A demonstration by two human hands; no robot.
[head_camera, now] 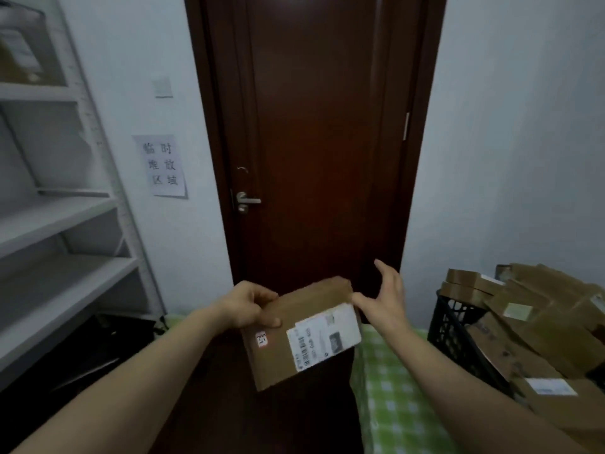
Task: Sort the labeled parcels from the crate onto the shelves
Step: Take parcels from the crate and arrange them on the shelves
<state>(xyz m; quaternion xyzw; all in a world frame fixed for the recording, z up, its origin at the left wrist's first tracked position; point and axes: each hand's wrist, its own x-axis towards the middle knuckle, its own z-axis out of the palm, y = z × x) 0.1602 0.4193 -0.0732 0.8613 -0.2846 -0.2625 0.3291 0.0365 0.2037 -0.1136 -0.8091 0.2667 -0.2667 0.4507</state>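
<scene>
I hold a brown cardboard parcel (281, 348) in front of me, low in the middle of the view. It bears a white shipping label and a small red-and-white sticker. My left hand (252, 306) grips its upper left corner, thumb on top. My right hand (386, 296) is spread at the parcel's upper right corner, fingers straight, thumb touching the edge. A black plastic crate (458, 335) at the right is heaped with more brown labeled parcels (537, 326). White metal shelves (59, 217) stand at the left.
A dark wooden door (314, 142) with a metal handle stands shut straight ahead. A paper sign (162, 165) hangs on the wall left of it. The crate rests on a green checked cloth (396, 404). A box (23, 50) sits on the top shelf.
</scene>
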